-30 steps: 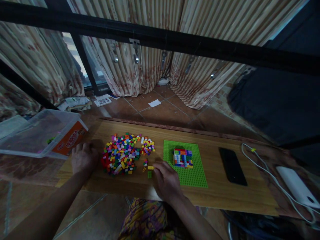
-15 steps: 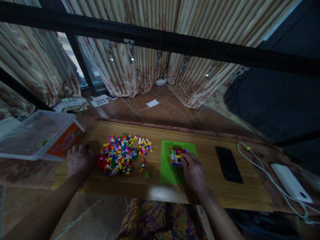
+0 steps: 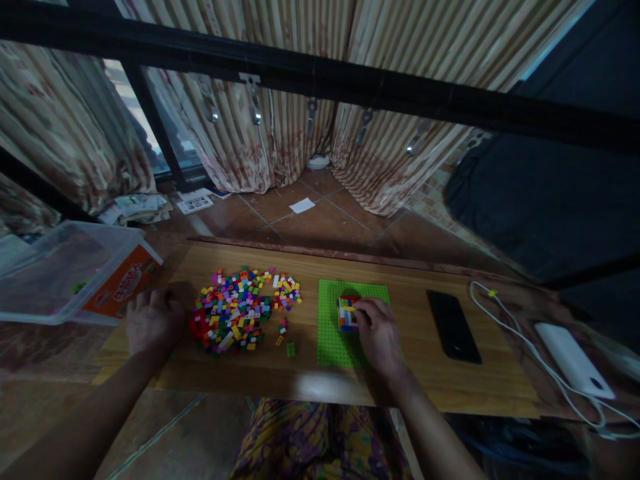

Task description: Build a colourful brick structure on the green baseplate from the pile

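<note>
My right hand [image 3: 381, 333] is closed in a pinch at a small yellow toy brick [image 3: 349, 309]. The brick is at the top of a small multicoloured brick build [image 3: 346, 321]; I cannot tell whether it is pressed down. That build stands on a green studded baseplate [image 3: 327, 347], and my fingers hide its right side. My left hand [image 3: 154, 321] lies on the left end of the table, fingers loosely spread, holding nothing. Just right of it is a heap of loose coloured bricks [image 3: 233, 310], with a red piece [image 3: 199, 325] at its near edge.
A clear plastic box [image 3: 65, 267] with an orange label stands at the left. A green brick [image 3: 291, 349] and an orange brick [image 3: 280, 340] lie between heap and baseplate. Right of the baseplate lies a black phone [image 3: 453, 327], then a white power bank [image 3: 574, 360] with a cable.
The view has shifted slightly. My right hand stays at the build with the yellow brick, its fingers a little lower over it. My left hand keeps its place on the table.
</note>
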Demonstrator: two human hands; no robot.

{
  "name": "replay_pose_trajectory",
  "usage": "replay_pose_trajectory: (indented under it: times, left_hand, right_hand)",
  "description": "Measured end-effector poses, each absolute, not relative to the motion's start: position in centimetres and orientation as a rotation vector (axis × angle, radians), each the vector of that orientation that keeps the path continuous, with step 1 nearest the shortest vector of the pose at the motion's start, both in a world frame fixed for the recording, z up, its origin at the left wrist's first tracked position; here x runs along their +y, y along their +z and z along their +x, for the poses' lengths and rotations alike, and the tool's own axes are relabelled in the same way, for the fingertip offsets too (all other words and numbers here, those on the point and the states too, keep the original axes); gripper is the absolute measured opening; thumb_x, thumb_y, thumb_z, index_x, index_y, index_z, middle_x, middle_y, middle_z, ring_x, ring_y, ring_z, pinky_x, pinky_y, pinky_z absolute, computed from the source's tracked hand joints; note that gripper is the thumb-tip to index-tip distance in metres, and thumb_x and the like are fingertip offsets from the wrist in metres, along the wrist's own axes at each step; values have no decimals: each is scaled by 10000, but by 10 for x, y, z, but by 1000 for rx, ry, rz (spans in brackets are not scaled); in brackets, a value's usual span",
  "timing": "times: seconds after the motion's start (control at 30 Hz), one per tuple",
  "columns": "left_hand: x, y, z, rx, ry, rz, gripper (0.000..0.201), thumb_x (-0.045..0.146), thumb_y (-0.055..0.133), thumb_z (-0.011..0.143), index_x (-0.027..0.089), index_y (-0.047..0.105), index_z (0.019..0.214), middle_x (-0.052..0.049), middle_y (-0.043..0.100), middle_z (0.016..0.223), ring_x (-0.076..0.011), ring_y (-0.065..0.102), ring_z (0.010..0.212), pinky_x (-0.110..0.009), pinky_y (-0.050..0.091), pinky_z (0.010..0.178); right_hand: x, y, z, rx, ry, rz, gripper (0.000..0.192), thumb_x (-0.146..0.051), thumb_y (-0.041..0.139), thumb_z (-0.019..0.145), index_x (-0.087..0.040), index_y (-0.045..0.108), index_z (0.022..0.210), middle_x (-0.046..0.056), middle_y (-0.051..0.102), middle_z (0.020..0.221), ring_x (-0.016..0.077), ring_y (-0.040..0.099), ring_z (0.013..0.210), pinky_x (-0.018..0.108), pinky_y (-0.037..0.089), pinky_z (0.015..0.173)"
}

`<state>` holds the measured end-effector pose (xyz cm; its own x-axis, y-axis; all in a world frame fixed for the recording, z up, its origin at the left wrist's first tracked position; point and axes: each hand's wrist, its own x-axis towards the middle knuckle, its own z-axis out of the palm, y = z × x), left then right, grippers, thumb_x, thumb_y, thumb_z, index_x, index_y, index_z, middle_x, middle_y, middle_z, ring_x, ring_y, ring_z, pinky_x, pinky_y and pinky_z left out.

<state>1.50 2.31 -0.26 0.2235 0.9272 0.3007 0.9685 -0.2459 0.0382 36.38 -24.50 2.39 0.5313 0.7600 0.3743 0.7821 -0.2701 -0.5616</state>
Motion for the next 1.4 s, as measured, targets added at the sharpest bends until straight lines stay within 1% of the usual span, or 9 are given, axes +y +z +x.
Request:
replay_pose_trajectory:
  times: [0.17, 0.3, 0.47, 0.57, 0.7, 0.87, 1.07, 1.23, 1.4]
  left_hand:
    - [25, -5, 14, -1812, -306, -2320, 411, 294, 315, 867, 97, 615, 1067, -175, 594, 1027, -306, 513, 999, -418, 412, 879]
    - [23, -2, 16, -1838, -287, -2308, 421, 304, 312, 868, 99, 616, 1074, -168, 592, 1026, -304, 512, 1007, -405, 411, 881]
    - [23, -2, 16, -1819, -289, -2310, 416, 302, 308, 872, 109, 615, 1077, -164, 591, 1035, -302, 511, 1014, -403, 412, 887]
    - [23, -2, 16, -1819, -281, -2307, 412, 295, 312, 871, 107, 621, 1066, -169, 593, 1040, -301, 514, 1005, -400, 414, 888]
    - [23, -2, 16, -1849, -292, -2306, 410, 305, 325, 869, 114, 617, 1085, -164, 596, 1044, -302, 518, 997, -398, 421, 867]
    - [24, -3, 15, -1829, -299, -2313, 397, 302, 344, 864, 110, 625, 1069, -159, 601, 1039, -309, 520, 1019, -403, 422, 860]
    - [25, -5, 14, -1799, -307, -2299, 415, 300, 321, 875, 107, 619, 1090, -162, 606, 1030, -305, 523, 986, -407, 418, 874]
    - [25, -4, 15, -1780, -300, -2314, 417, 298, 315, 873, 93, 613, 1080, -168, 601, 1019, -305, 518, 998, -408, 416, 887]
    - [23, -2, 16, -1839, -291, -2321, 422, 305, 314, 871, 95, 612, 1083, -173, 586, 1053, -307, 514, 1012, -420, 418, 890]
  right_hand:
    - [-242, 26, 364, -1160, 28, -2053, 201, -244, 508, 866, -199, 694, 929, 82, 639, 1010, 221, 574, 958, 372, 466, 878]
    - [-241, 28, 363, -1124, 50, -2068, 200, -250, 510, 855, -203, 696, 910, 77, 642, 989, 217, 580, 934, 360, 468, 858]
    - [-238, 45, 361, -1336, -44, -2299, 194, -206, 513, 860, -209, 706, 883, 81, 634, 949, 240, 544, 919, 348, 439, 810]
    - [-232, 59, 362, -1524, -44, -2407, 205, -145, 506, 856, -203, 702, 833, 77, 633, 875, 240, 535, 882, 331, 419, 777]
    - [-227, 67, 366, -1605, 21, -2405, 221, -105, 499, 853, -201, 683, 779, 63, 635, 837, 217, 548, 842, 303, 402, 742]
    - [-231, 62, 367, -1561, 52, -2361, 204, -129, 506, 872, -204, 673, 782, 47, 629, 811, 201, 551, 814, 293, 392, 744]
    - [-233, 58, 366, -1531, 49, -2357, 170, -175, 529, 886, -208, 684, 822, 45, 638, 837, 205, 553, 845, 293, 397, 764]
    - [-230, 60, 366, -1511, 30, -2405, 159, -167, 553, 859, -218, 696, 814, 46, 645, 847, 213, 560, 866, 296, 407, 767]
    - [-230, 62, 366, -1451, 29, -2439, 134, -169, 583, 828, -207, 704, 871, 62, 662, 909, 218, 581, 880, 310, 426, 785]
